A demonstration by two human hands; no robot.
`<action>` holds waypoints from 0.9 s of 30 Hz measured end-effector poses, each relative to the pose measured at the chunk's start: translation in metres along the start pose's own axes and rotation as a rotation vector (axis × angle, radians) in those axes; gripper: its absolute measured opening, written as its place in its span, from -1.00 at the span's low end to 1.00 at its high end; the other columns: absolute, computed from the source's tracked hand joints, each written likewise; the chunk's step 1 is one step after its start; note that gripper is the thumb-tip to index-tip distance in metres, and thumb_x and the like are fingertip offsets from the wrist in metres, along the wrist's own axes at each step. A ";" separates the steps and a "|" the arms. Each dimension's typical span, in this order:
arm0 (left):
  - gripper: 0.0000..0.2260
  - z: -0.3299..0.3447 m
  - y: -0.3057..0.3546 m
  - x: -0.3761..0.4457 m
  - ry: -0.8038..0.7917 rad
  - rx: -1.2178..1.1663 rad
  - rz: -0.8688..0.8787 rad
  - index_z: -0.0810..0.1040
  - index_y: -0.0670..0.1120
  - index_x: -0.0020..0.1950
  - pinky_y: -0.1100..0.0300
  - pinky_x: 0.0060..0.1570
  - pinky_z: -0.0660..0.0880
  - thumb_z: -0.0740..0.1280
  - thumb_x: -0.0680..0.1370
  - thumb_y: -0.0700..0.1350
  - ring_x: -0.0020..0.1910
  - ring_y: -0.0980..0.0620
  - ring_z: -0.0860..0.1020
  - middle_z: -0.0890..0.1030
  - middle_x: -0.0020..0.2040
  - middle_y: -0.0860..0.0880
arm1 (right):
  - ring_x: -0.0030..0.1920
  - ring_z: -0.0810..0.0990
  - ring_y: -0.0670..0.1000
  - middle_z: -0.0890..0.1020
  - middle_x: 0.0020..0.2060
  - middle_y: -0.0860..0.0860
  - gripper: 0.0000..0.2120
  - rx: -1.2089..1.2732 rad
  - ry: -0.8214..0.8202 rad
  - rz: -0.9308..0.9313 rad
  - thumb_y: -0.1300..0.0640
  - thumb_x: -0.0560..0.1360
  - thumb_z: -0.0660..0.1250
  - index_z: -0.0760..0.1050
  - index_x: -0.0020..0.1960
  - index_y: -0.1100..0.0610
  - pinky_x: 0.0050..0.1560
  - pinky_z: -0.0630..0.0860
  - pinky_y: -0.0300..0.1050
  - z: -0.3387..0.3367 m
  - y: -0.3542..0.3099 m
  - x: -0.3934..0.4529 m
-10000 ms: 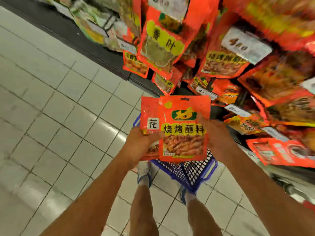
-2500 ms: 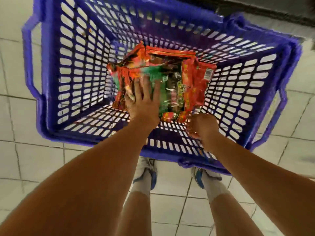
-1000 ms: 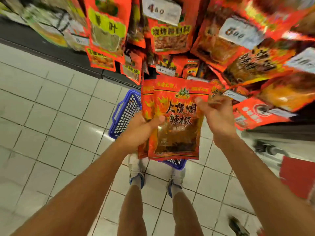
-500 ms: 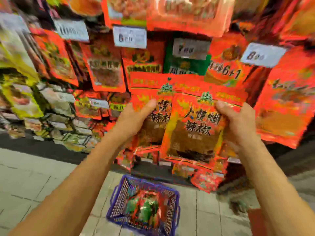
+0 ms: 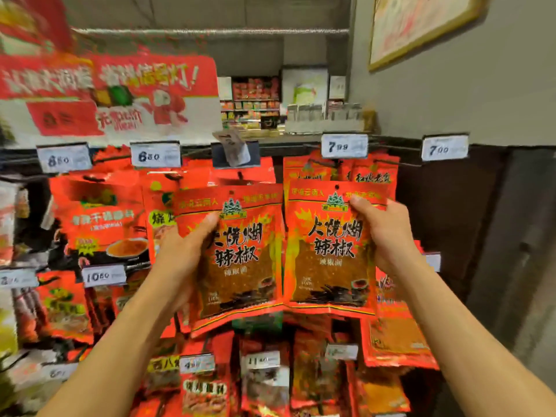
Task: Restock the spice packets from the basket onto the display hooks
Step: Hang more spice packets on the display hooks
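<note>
I hold two matching red chili powder packets side by side in front of the display. My left hand [image 5: 183, 254] grips the left packet [image 5: 240, 266] by its left edge, thumb on the front. My right hand [image 5: 385, 233] grips the right packet [image 5: 325, 266] at its upper right edge. Both packets are upright, each with a hang hole at the top. The right packet's top sits just below the hook row under the price tag reading 7 [image 5: 344, 145], where similar red packets [image 5: 373, 173] hang. The basket is out of view.
Hooks of red spice packets fill the rack left, below and behind my hands, with white price tags [image 5: 155, 156] on the hook ends. A tilted tag [image 5: 233, 147] hangs above the left packet. A red banner [image 5: 120, 94] is upper left. A dark panel [image 5: 469, 221] stands to the right.
I have raised both packets and my view from the lower rows to the top hook row. The two packets have been pulled apart, one in each hand. The basket has dropped out of view.
</note>
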State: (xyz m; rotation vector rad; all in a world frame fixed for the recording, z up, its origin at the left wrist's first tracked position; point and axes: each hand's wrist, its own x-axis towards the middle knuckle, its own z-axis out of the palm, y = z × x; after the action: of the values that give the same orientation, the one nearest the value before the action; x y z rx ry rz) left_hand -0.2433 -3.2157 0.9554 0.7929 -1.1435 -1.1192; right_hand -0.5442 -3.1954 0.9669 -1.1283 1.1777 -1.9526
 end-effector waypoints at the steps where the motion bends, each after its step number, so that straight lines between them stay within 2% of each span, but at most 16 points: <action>1: -0.88 0.006 0.005 0.004 0.010 0.022 0.017 0.66 -0.08 0.06 0.08 -0.24 0.59 0.42 0.57 -0.08 -0.24 0.03 0.71 0.75 -0.15 -0.01 | -0.10 0.75 0.21 0.75 -0.13 0.18 -0.93 0.009 0.000 0.001 0.15 0.51 0.50 0.65 -0.05 0.13 -0.05 0.68 0.20 0.000 -0.004 0.011; 4: -0.90 0.024 0.008 0.008 0.024 0.079 0.050 0.66 -0.10 -0.14 0.27 -0.46 0.51 0.43 0.56 -0.11 -0.42 0.14 0.64 0.70 -0.33 0.05 | -0.15 0.76 0.15 0.76 -0.18 0.11 -0.91 -0.010 -0.010 -0.018 0.11 0.51 0.50 0.64 -0.04 0.12 -0.11 0.67 0.13 -0.001 -0.007 0.041; 6: -0.91 0.040 0.007 0.008 0.000 0.078 0.051 0.66 -0.11 -0.13 0.30 -0.50 0.50 0.43 0.56 -0.12 -0.42 0.12 0.65 0.71 -0.32 0.02 | -0.18 0.76 0.11 0.76 -0.21 0.08 -0.90 -0.037 -0.014 -0.029 0.08 0.50 0.50 0.64 -0.09 0.10 -0.13 0.68 0.12 -0.001 -0.009 0.058; 10: -0.96 0.069 -0.001 0.010 -0.051 0.101 0.062 0.65 -0.10 -0.02 0.25 -0.45 0.53 0.41 0.58 -0.16 -0.37 0.08 0.67 0.71 -0.29 0.02 | -0.13 0.75 0.19 0.75 -0.21 0.10 -0.75 -0.107 0.004 -0.052 -0.08 0.36 0.54 0.66 -0.16 0.10 0.02 0.64 0.34 -0.003 -0.012 0.078; 12: -0.96 0.082 -0.004 0.012 -0.066 0.112 0.040 0.66 -0.09 -0.03 0.19 -0.41 0.56 0.41 0.58 -0.15 -0.31 0.02 0.70 0.73 -0.25 -0.01 | -0.12 0.74 0.21 0.75 -0.22 0.08 -0.58 -0.132 0.005 -0.064 -0.21 0.25 0.56 0.67 -0.16 0.14 0.01 0.64 0.34 -0.004 -0.014 0.082; 14: -0.96 0.094 -0.006 0.014 -0.069 0.100 0.029 0.66 -0.09 -0.04 0.18 -0.39 0.59 0.41 0.57 -0.19 -0.28 0.02 0.71 0.73 -0.24 -0.03 | -0.13 0.74 0.20 0.75 -0.25 0.06 -0.49 -0.182 0.008 -0.082 -0.27 0.23 0.55 0.66 -0.15 0.18 -0.01 0.64 0.33 -0.002 -0.016 0.087; 16: -0.92 0.104 -0.008 0.018 -0.050 0.111 0.039 0.67 -0.07 -0.10 0.18 -0.39 0.60 0.42 0.54 -0.23 -0.30 0.04 0.70 0.73 -0.25 -0.02 | -0.18 0.73 0.17 0.74 -0.27 0.05 -0.48 -0.229 0.023 -0.092 -0.28 0.30 0.56 0.63 -0.19 0.21 -0.05 0.65 0.26 0.000 -0.016 0.092; 18: -0.90 0.112 -0.008 0.021 -0.039 0.136 0.046 0.68 -0.04 -0.16 0.14 -0.34 0.62 0.43 0.52 -0.21 -0.29 0.00 0.70 0.72 -0.24 -0.04 | -0.33 0.62 0.04 0.67 -0.38 -0.03 -0.50 -0.285 0.041 -0.133 -0.31 0.33 0.54 0.57 -0.33 0.14 -0.23 0.55 0.03 0.003 -0.014 0.094; 19: -0.91 0.115 -0.009 0.023 -0.041 0.140 0.039 0.67 -0.03 -0.16 0.13 -0.36 0.61 0.43 0.52 -0.19 -0.29 -0.01 0.69 0.71 -0.26 -0.03 | -0.38 0.54 0.00 0.62 -0.44 -0.05 -0.51 -0.311 0.042 -0.149 -0.32 0.33 0.53 0.52 -0.39 0.09 -0.29 0.45 0.00 0.004 -0.014 0.095; 21: -0.97 0.119 -0.012 0.026 -0.042 0.145 0.010 0.66 -0.03 -0.12 0.15 -0.38 0.57 0.44 0.52 -0.13 -0.30 -0.02 0.68 0.70 -0.28 -0.01 | -0.39 0.49 0.02 0.58 -0.46 0.03 -0.52 -0.348 0.040 -0.155 -0.28 0.37 0.53 0.48 -0.42 0.07 -0.32 0.41 0.10 0.005 -0.012 0.095; 24: -0.89 0.123 -0.016 0.027 -0.049 0.145 -0.015 0.67 -0.05 -0.01 0.04 -0.17 0.62 0.45 0.54 -0.03 -0.18 -0.07 0.73 0.75 -0.15 -0.05 | -0.34 0.54 0.06 0.68 -0.33 0.17 -0.56 -0.343 0.070 -0.153 -0.19 0.42 0.51 0.57 -0.35 0.16 -0.26 0.48 0.12 0.002 -0.007 0.093; 25: -0.86 0.124 -0.017 0.027 -0.056 0.141 -0.021 0.67 -0.05 0.03 0.00 -0.11 0.63 0.44 0.55 -0.01 -0.13 -0.07 0.74 0.76 -0.11 -0.06 | -0.34 0.56 0.05 0.70 -0.32 0.15 -0.59 -0.338 0.074 -0.152 -0.16 0.44 0.50 0.59 -0.33 0.16 -0.26 0.49 0.07 0.002 -0.005 0.093; 27: -0.83 0.124 -0.019 0.028 -0.068 0.140 -0.027 0.66 -0.03 0.08 -0.04 -0.04 0.63 0.43 0.56 0.02 -0.10 -0.07 0.74 0.76 -0.08 -0.06 | -0.39 0.52 0.02 0.65 -0.42 0.07 -0.61 -0.361 0.079 -0.170 -0.11 0.46 0.49 0.55 -0.39 0.12 -0.32 0.40 -0.02 0.002 -0.003 0.094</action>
State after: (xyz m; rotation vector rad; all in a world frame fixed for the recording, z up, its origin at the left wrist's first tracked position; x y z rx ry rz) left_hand -0.3674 -3.2409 0.9787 0.8867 -1.2826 -1.1045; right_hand -0.5861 -3.2707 1.0037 -1.3820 1.5678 -1.9746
